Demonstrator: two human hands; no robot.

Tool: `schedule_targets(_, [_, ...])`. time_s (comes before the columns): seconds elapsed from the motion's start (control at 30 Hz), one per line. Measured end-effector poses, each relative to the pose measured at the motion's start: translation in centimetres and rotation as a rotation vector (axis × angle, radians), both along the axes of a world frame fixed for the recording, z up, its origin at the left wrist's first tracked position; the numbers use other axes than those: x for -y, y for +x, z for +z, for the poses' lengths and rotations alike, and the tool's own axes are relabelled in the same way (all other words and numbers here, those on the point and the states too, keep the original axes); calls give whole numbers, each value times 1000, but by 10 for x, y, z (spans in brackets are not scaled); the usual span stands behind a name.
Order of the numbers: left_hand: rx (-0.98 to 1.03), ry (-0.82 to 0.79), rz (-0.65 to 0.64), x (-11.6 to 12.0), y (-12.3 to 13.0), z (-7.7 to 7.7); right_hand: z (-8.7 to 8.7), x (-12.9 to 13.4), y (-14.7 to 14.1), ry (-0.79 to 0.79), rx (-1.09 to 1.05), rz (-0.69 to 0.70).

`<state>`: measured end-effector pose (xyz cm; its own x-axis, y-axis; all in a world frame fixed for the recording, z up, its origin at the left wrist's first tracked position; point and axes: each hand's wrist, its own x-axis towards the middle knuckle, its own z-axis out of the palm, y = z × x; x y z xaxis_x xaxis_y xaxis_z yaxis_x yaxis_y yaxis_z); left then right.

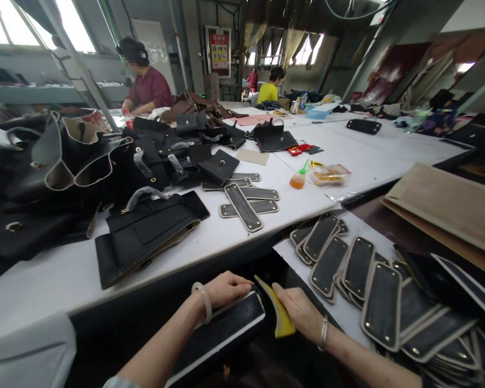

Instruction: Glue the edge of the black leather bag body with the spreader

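Workshop, long white tabletop (56, 280) piled with black bag parts; two hands work a strap piece at its near edge

Left hand (225, 288) lies palm down on the end of a long black strap panel (222, 330) with pale edging, fingers curled together over the panel's top edge, bangle on the wrist. Right hand (301, 312) holds a yellow scraper (278, 312), fingers closed around it, blade tip up just beside the panel's end and the left hand. Panel sits low in front, below the tabletop edge, tilted. To the right, a spread of overlapping black rounded strap pieces (358, 267) on a white sheet; more of them (244, 202) on the tabletop beside a black handbag (145, 231) and a small orange glue bottle (298, 178). Other people sit at the far end
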<state>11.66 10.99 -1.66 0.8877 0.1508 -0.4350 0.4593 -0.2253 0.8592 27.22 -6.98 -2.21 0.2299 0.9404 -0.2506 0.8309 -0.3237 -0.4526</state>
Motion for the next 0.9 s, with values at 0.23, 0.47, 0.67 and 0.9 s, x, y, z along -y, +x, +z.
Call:
schedule_targets(0.23, [-37, 44, 8, 4, 5, 7, -11, -26, 6, 45, -85, -83])
schedule_targets(0.47, [-41, 2, 325, -32, -91, 24, -1, -51, 15, 114, 154, 266])
schedule_targets(0.67, [7, -133, 820, 19, -197, 22, -11, -88, 12, 305, 345, 574])
schedule_targets(0.9, [186, -235, 1120, 83, -194, -3, -2, -127, -40, 229, 340, 757])
